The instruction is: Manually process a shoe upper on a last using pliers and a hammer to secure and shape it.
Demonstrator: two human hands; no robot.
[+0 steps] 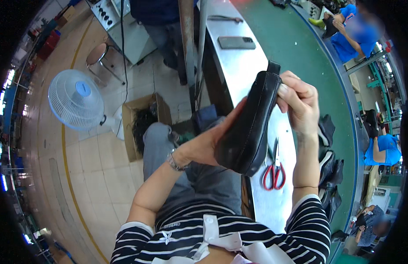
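Note:
A black leather shoe (250,127) is held up in front of me, tilted, with a stitched seam running along it. My left hand (206,143) is wrapped round its left side, fingers mostly hidden behind it. With thumb and fingertips, my right hand (301,103) pinches the shoe's upper end, next to a short black strap-like piece (273,67). Below the shoe, red-handled scissors (274,176) lie on the shiny metal worktop (274,204).
A phone (236,42) and a slim dark tool (225,18) lie farther up the worktop. Several black shoes (327,167) line the green belt (307,57) at right. Left of my legs stand a cardboard box (130,132) with black scraps, a fan (76,99) and a stool (97,53). Co-workers sit across.

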